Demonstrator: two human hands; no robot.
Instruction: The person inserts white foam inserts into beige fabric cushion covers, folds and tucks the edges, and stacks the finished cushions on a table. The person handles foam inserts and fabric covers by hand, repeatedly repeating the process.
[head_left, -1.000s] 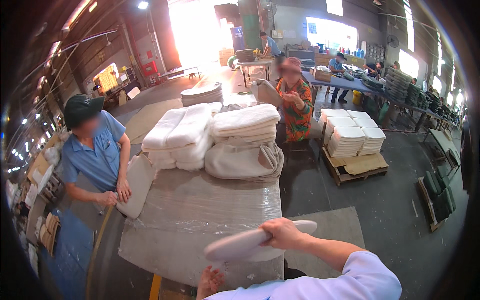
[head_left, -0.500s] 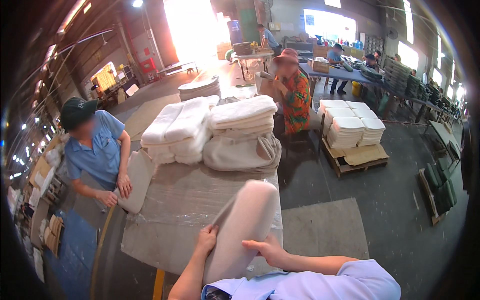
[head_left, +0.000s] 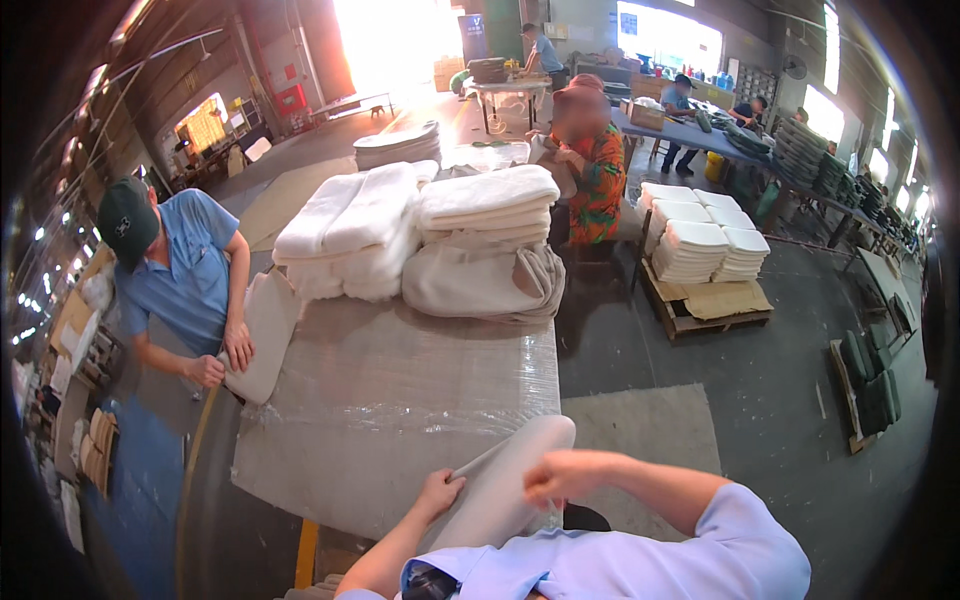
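Observation:
A long pale-grey cushion [head_left: 500,480] with a rounded far end leans over the near edge of the table, against my body. My left hand [head_left: 440,493] is closed on its left side, pinching a fold of the cushion's grey cloth. Above its right side, my right hand [head_left: 563,477] is curled, with the fingers bent downward; what they hold, if anything, is hidden. The lower end of the cushion disappears behind my light-blue shirt.
The plastic-covered table [head_left: 440,375] bears white padding stacks [head_left: 345,225] and folded grey covers [head_left: 480,285]. At left a co-worker [head_left: 185,270] handles a grey cushion [head_left: 262,345]; another person [head_left: 592,170] stands beyond. White pads [head_left: 700,245] sit on a pallet [head_left: 715,318] to the right.
My right hand has lifted from the cushion's right edge and curled above it. The cushion has turned and tipped lower, its far end shifting right. My left hand has moved slightly right.

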